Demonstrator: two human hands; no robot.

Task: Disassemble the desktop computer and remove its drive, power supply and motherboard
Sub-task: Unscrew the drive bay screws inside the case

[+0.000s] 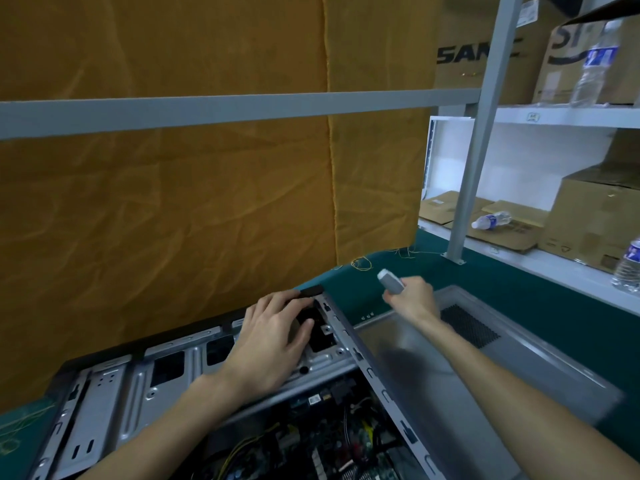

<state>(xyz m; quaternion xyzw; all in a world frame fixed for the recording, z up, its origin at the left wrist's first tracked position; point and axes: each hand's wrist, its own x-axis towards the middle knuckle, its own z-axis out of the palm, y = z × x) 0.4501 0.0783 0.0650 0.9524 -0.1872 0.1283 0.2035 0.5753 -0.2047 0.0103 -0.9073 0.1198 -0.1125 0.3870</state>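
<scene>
- Green bench (519, 282), orange cloth (173, 202) behind.
- My left hand (273, 341), fingers spread, presses the drive cage (138, 382).
- My right hand (412, 296) clamps an electric screwdriver (389, 280).
- Drive removal, I judge; next, bit onto a cage screw.

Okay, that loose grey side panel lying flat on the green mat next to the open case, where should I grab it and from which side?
Take the side panel by its long right edge, coming from the right. It lies flat, so only the rims offer a hold; its left edge sits against the case, and the right hand, holding a grey tool, hovers over its far end.
</scene>
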